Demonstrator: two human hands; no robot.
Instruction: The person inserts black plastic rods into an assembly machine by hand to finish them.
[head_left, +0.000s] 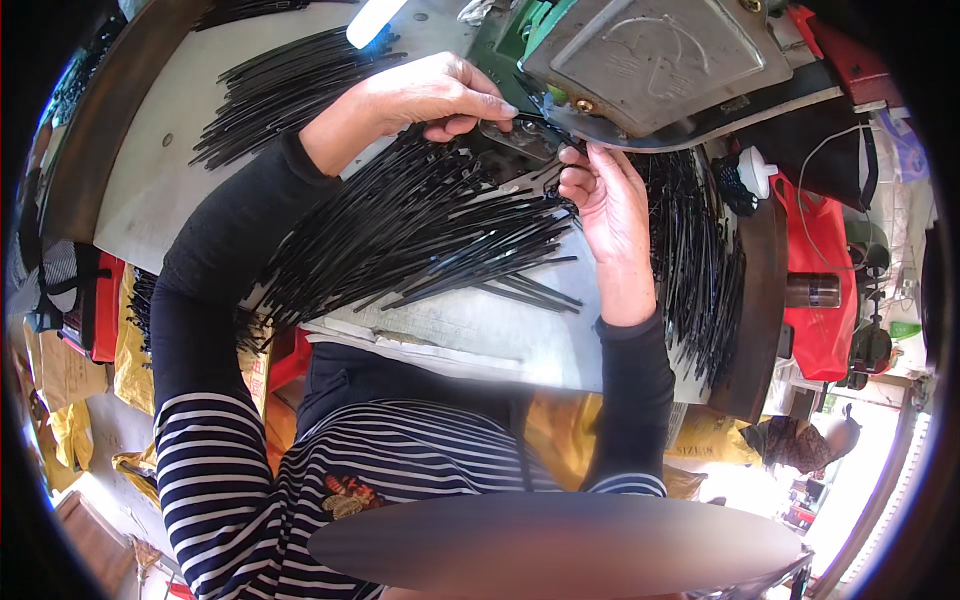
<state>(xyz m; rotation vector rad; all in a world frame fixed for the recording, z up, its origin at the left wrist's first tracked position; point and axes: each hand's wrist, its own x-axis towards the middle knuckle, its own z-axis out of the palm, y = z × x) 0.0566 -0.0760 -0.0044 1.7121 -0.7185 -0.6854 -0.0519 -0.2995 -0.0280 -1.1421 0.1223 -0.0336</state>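
Observation:
At the base of a green and grey sewing machine (660,70), my left hand (435,95) comes in from the left. Its thumb and forefinger are pinched on what looks like a thin black strip beside the metal plate (525,140). My right hand (610,205) is just right of that plate, palm up, its fingers closed on the end of a thin dark piece, probably another part of the black strips. The fingertips and the machine's overhang partly hide both pieces. A large heap of thin black strips (380,220) lies below my left hand.
More black strips lie in a bundle (290,85) at the far left and another pile (695,260) on the right. A white lamp (374,22) hangs near the machine. A red bag (815,270) hangs beyond the table's right edge, by a dark cylindrical container (812,290).

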